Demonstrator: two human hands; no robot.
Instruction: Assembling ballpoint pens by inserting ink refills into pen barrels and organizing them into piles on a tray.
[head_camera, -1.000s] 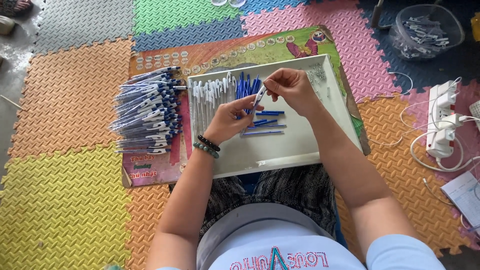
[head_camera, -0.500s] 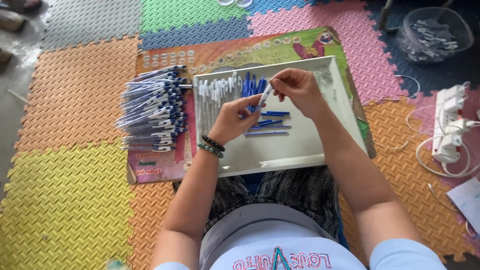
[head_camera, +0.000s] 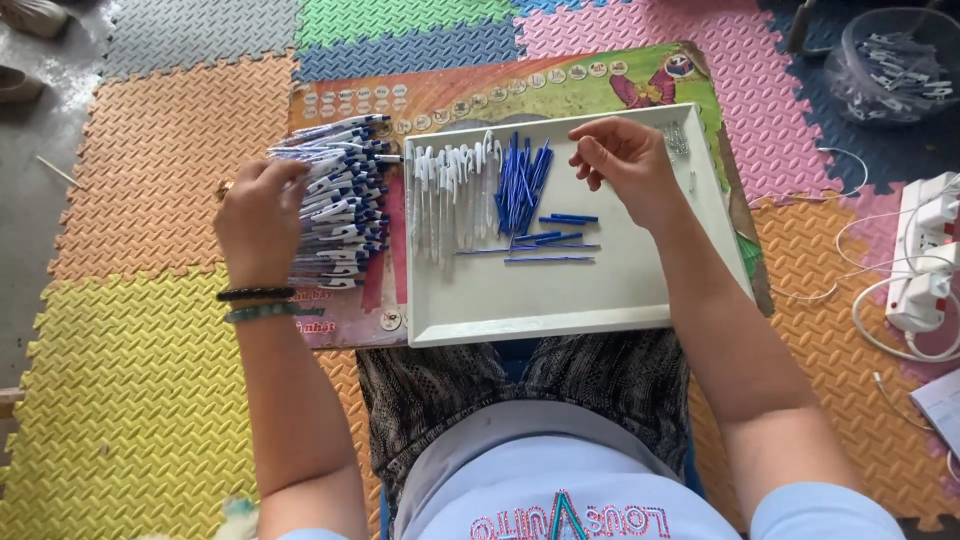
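Observation:
My left hand (head_camera: 262, 215) lies on the left edge of a pile of assembled blue-and-white pens (head_camera: 340, 200), fingers curled on a pen at the pile. My right hand (head_camera: 620, 160) hovers over the far right part of a white tray (head_camera: 560, 315) on my lap, fingers loosely bent with nothing in them. It is close to a small heap of metal springs (head_camera: 678, 140). In the tray lie a row of white pen barrels (head_camera: 450, 195), a bunch of blue pen parts (head_camera: 522, 180) and a few loose blue refills (head_camera: 555, 245).
A colourful printed board (head_camera: 520, 85) lies under the tray and the pens, on foam puzzle mats. A clear plastic bowl of small parts (head_camera: 890, 65) stands at the top right. A white power strip (head_camera: 925, 265) with cables lies at the right.
Both hands were together over the tray on one pen. My left hand has moved left to the pen pile with it, and my right hand has drawn back towards the springs.

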